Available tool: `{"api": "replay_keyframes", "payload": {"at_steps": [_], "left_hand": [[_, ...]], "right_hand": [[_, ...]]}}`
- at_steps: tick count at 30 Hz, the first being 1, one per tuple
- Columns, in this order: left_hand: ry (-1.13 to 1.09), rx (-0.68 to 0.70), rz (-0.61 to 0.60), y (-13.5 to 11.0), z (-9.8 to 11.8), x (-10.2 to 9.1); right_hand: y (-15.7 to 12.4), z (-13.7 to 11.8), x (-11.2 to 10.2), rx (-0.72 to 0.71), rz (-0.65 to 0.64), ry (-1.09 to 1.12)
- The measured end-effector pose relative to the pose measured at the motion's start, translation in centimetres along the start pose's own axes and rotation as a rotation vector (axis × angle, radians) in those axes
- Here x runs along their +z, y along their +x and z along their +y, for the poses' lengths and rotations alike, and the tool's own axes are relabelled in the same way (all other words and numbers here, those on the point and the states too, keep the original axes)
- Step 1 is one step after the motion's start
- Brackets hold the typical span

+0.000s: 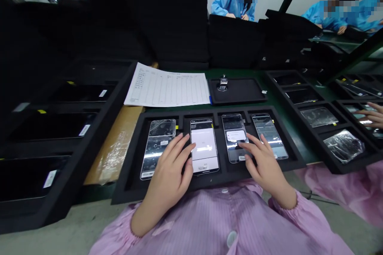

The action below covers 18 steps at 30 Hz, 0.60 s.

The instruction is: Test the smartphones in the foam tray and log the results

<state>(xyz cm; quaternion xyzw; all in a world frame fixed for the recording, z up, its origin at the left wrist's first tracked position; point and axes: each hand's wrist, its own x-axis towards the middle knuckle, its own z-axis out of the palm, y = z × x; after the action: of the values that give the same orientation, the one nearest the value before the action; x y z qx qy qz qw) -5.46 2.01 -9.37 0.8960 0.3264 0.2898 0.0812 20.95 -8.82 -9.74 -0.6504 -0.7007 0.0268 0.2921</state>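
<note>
A black foam tray (131, 175) in front of me holds several phones side by side. My left hand (172, 167) lies open with fingers spread, resting between the leftmost phone (157, 143) and the second phone (204, 143), whose screen glows white. My right hand (263, 159) is open too, its fingers stretched over the lower part of the third phone (233, 133), which shows a pop-up, and beside the fourth phone (267, 131). Neither hand holds anything.
A printed sheet (167, 87) lies behind the tray, next to a small black tray with a metal counter (223, 83). Trays of phones flank both sides (326, 127) (60, 127). Another person's hand (374, 116) reaches in at right. Workers in blue sit beyond.
</note>
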Motion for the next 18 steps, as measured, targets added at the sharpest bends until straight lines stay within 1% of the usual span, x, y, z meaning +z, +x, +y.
{"api": "replay_keyframes", "payload": {"at_steps": [2,7,9,12,15,18], "left_hand": [[0.0,0.003,-0.007,0.0,0.0,0.0],[-0.008,0.008,-0.043,0.1,0.0,-0.2],[-0.001,0.021,-0.064,0.2,0.2,-0.3],[0.03,0.058,-0.117,0.5,0.5,-0.5],[0.08,0.082,-0.173,0.7,0.7,-0.4],[0.095,0.099,-0.161,0.7,0.6,-0.3]], "right_hand": [[0.0,0.0,0.1,0.012,0.032,0.001],[-0.9,0.4,0.0,0.046,0.252,0.076],[-1.2,0.5,0.2,0.068,0.315,0.11],[-1.4,0.5,0.5,0.073,0.359,0.124],[-1.3,0.5,0.8,0.052,0.359,0.096],[-1.3,0.6,0.7,0.044,0.365,0.09]]}}
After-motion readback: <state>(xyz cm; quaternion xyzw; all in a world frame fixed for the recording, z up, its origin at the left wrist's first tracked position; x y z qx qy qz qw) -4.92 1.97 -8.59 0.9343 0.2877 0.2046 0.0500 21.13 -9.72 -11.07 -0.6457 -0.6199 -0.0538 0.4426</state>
